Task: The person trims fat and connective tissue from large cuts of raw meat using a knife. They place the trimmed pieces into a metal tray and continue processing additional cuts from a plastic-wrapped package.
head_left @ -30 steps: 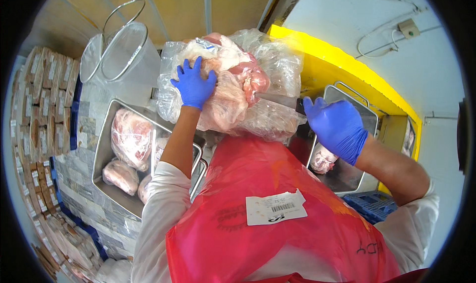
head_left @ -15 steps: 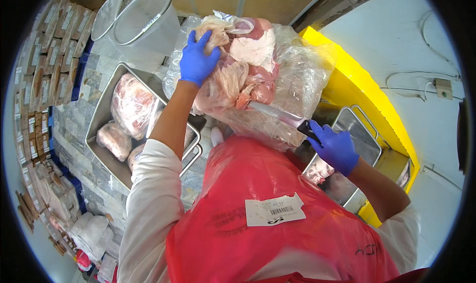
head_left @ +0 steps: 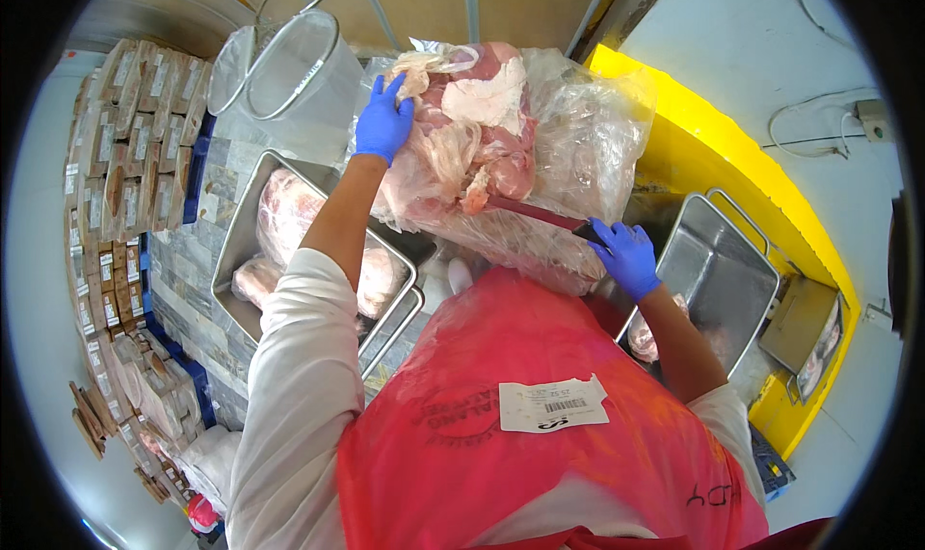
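Observation:
A large pile of raw meat (head_left: 491,102) lies partly wrapped in clear plastic (head_left: 593,155) in front of me. My left hand (head_left: 383,124), in a blue glove, rests on the bunched plastic at the meat's left side with its fingers spread. My right hand (head_left: 628,259), also gloved in blue, is closed round the black handle of a long knife (head_left: 540,213). The blade points left and looks dark red. Its tip reaches the near edge of the meat, by a small ragged flap; whether it is inside the flesh I cannot tell.
A metal tub (head_left: 252,179) holding wrapped meat stands at left. Another metal tub (head_left: 737,261), with some meat inside, is at right beside a yellow barrier (head_left: 771,165). Clear bags on hoop stands (head_left: 289,78) are far left; stacked boxes (head_left: 135,165) stand beyond the left tub.
My right hand has moved left and slightly away from me with the knife. The blade has turned from pale and shiny to dark red. My left hand stays on the plastic; the whole view has shifted.

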### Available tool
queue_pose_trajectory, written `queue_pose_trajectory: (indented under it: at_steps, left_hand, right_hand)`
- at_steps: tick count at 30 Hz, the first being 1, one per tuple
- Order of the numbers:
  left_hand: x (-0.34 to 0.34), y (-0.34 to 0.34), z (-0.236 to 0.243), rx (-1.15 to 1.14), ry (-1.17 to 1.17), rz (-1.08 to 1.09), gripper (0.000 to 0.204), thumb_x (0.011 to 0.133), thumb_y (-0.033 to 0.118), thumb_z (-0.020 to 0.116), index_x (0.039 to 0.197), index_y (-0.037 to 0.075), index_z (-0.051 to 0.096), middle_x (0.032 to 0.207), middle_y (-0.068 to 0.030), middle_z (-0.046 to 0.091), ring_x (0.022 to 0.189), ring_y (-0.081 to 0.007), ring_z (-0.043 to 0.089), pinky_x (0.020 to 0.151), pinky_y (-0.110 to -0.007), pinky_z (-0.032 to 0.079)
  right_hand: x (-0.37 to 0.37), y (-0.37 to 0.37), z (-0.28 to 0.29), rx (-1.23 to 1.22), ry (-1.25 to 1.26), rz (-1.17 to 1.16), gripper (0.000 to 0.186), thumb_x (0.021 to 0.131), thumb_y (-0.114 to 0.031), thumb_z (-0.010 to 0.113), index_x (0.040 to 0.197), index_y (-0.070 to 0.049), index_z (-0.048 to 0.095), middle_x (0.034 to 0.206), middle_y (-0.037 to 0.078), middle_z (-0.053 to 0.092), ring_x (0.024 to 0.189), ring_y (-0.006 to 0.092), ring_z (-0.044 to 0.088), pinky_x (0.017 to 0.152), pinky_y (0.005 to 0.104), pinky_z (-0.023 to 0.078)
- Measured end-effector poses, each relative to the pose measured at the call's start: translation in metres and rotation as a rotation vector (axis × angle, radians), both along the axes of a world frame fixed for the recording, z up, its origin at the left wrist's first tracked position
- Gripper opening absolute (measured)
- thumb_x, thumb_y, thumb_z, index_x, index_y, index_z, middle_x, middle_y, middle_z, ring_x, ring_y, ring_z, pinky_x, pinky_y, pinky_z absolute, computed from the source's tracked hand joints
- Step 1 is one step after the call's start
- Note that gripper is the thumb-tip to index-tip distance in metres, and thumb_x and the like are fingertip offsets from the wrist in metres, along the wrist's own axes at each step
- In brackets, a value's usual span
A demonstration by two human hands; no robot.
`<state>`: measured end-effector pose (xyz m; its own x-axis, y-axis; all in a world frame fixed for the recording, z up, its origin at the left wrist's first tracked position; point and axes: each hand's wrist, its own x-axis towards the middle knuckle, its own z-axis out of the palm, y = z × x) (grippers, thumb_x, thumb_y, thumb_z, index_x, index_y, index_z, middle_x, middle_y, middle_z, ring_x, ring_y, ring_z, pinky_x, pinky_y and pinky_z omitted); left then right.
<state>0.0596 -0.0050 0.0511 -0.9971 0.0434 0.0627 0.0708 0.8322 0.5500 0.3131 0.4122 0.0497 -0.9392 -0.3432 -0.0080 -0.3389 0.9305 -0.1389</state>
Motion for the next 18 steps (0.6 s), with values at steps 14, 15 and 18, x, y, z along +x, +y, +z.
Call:
queue_pose_trajectory:
  at_steps: [14, 15, 18]
  left_hand:
    - [0.129, 0.044, 0.038, -0.512, 0.280, -0.744, 0.051, 0.078, 0.032, 0.072, 0.126, 0.019, 0.062, 0.132, -0.0129, 0.053, 0.122, -0.0332, 0.051, 0.100, -0.051, 0.039]
    - [0.130, 0.045, 0.034, -0.524, 0.259, -0.757, 0.048, 0.078, 0.032, 0.073, 0.122, 0.017, 0.064, 0.129, -0.0123, 0.055, 0.119, -0.0322, 0.052, 0.098, -0.049, 0.041]
    - [0.133, 0.046, 0.017, -0.671, 0.261, -0.758, 0.037, 0.076, 0.030, 0.072, 0.109, 0.013, 0.066, 0.119, -0.0110, 0.057, 0.113, -0.0295, 0.054, 0.094, -0.047, 0.041]
  right_hand:
    - [0.076, 0.039, -0.084, -0.551, 0.015, -0.723, 0.044, 0.086, -0.021, 0.071, 0.124, 0.000, 0.060, 0.113, 0.022, 0.065, 0.103, 0.0417, 0.063, 0.088, 0.0457, 0.051]
    - [0.062, 0.027, -0.083, -0.562, -0.047, -0.749, 0.047, 0.086, -0.024, 0.072, 0.125, 0.000, 0.060, 0.114, 0.023, 0.065, 0.104, 0.0419, 0.063, 0.090, 0.0462, 0.051]
    - [0.026, 0.003, -0.095, -0.598, -0.178, -0.779, 0.052, 0.084, -0.030, 0.074, 0.125, 0.000, 0.061, 0.117, 0.023, 0.065, 0.108, 0.0417, 0.062, 0.094, 0.0470, 0.049]
